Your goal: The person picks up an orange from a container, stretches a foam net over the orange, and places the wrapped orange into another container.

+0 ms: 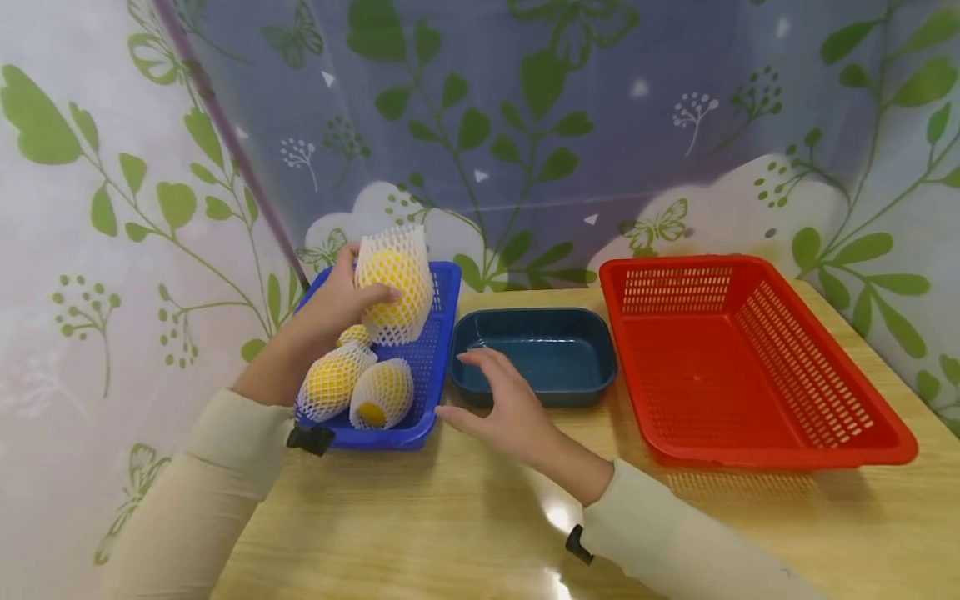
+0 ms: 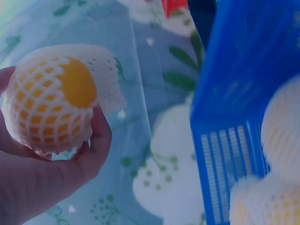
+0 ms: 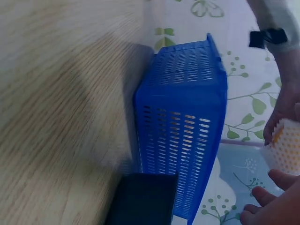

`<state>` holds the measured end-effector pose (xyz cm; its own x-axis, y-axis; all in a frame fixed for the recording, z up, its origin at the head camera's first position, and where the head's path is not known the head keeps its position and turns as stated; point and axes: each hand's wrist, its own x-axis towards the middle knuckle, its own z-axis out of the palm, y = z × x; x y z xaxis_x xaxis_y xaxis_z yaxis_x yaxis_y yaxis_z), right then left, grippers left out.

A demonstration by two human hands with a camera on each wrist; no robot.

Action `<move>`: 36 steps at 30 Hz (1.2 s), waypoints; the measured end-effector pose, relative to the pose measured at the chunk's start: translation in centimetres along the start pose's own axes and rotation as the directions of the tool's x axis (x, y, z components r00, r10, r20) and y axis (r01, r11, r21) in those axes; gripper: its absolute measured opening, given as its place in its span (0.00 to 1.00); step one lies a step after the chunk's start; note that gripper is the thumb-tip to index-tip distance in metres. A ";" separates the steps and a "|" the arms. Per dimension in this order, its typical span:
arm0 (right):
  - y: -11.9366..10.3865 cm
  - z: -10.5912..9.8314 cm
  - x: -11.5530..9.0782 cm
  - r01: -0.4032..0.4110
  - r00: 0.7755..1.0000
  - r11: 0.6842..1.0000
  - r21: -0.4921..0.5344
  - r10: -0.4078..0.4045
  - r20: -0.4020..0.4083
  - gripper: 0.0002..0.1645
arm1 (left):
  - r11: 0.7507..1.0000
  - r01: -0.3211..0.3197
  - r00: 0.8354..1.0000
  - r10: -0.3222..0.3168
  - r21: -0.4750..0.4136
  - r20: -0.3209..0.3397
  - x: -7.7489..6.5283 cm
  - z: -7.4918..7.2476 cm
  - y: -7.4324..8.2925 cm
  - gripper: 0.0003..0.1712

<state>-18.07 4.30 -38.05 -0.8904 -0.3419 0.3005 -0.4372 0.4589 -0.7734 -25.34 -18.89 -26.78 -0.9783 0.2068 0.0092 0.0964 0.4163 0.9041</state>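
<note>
My left hand grips a yellow mango in a white foam net, held up over the blue plastic basket. In the left wrist view, bare yellow skin of this mango shows at one end, and loose net sticks out past it. Inside the basket lie several more netted mangoes, partly behind the left forearm. My right hand holds nothing. Its fingers are spread and relaxed between the basket and the dark teal dish, overlapping the dish's near left corner in the head view.
To the right of the teal dish stands a large red plastic basket with slotted sides. All three containers sit on a light wooden table. Behind it hangs a curtain printed with leaves and butterflies.
</note>
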 end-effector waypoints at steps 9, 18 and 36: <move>0.4 2.9 1.6 0.115 0.992 0.945 -0.305 -0.091 0.090 0.56 | 0.773 -0.079 0.996 0.088 0.630 0.017 5.7 -0.8 -2.0 0.50; 0.6 4.7 2.0 0.079 0.986 0.919 -0.387 -0.014 0.169 0.59 | 0.430 -0.124 0.983 -0.068 0.894 0.169 9.3 1.8 -5.4 0.48; 0.2 5.0 2.6 0.065 0.981 0.886 -0.459 0.028 0.194 0.61 | 0.399 -0.192 0.932 -0.213 0.897 0.294 11.1 3.0 -9.0 0.46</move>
<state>-19.85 -0.64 -40.17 -0.8609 -0.4815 0.1644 -0.5037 0.7609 -0.4091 -36.52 -17.69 -36.13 -0.8784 0.3643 -0.3095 0.3902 0.9204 -0.0241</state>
